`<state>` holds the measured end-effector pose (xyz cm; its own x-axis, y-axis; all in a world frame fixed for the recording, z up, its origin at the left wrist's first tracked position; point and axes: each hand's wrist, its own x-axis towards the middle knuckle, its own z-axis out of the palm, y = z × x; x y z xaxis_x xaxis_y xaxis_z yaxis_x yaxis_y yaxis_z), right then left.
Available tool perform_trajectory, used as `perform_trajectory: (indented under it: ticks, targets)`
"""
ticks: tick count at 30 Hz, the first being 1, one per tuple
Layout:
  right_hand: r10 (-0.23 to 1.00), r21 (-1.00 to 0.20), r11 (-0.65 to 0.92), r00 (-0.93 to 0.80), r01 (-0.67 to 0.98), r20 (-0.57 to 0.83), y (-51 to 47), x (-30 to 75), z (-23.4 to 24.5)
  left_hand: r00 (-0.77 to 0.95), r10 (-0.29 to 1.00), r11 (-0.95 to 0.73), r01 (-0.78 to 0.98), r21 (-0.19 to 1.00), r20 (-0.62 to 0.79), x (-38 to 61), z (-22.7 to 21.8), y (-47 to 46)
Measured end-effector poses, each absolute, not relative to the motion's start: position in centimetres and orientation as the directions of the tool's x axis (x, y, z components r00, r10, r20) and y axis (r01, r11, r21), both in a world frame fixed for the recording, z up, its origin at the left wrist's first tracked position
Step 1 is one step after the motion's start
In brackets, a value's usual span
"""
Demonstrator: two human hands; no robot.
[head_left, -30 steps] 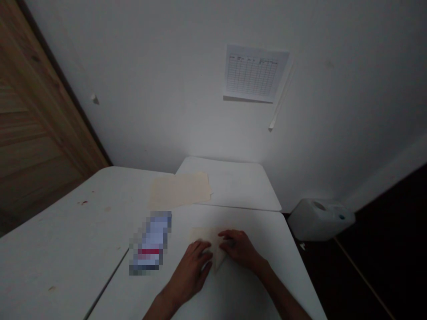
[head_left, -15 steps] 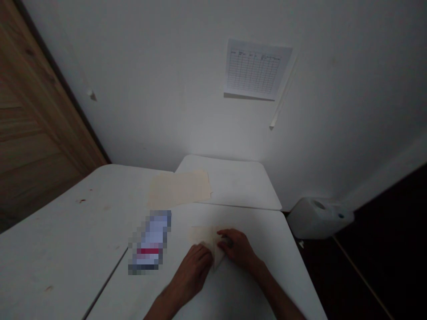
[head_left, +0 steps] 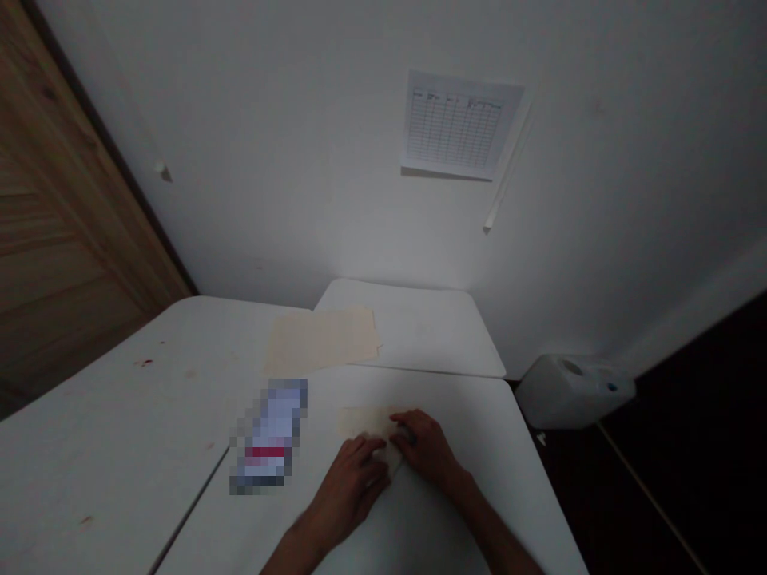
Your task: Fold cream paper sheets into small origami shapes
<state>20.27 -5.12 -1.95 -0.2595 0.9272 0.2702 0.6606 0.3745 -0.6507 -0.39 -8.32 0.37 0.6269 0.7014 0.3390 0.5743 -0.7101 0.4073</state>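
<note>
A small cream sheet of paper point(head_left: 365, 421), partly folded, lies on the white table point(head_left: 419, 519) in front of me. My left hand point(head_left: 353, 487) rests flat on its near left part, fingers stretched over the fold. My right hand point(head_left: 427, 449) presses on its right part, fingers curled down onto the paper. Both hands cover much of the sheet, so its lower edge is hidden.
A stack of cream sheets point(head_left: 322, 339) lies farther back. A blurred rectangular object point(head_left: 269, 435) sits left of my hands. A second white table point(head_left: 413, 327) stands against the wall. A white container point(head_left: 572, 391) is on the dark floor at right. A wooden door point(head_left: 53, 239) stands at left.
My left hand slid slightly right and up over the paper; the pointed flap seen between my hands earlier is now covered and pressed flat.
</note>
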Motion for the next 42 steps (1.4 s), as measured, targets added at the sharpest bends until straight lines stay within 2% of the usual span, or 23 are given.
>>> perform_trajectory:
  ticks: [17,42]
  targets:
    - [0.954,-0.657,0.295,-0.170,0.694,0.249,-4.8,19.4,-1.5,0.608,0.717,-0.697,0.628,0.347,0.340,-0.4,-0.9,-8.2]
    - [0.954,-0.627,0.277,-0.130,0.728,0.271,-5.0,18.6,-1.1,0.620,0.705,-0.709,0.620,0.335,0.344,-0.5,-0.6,-8.3]
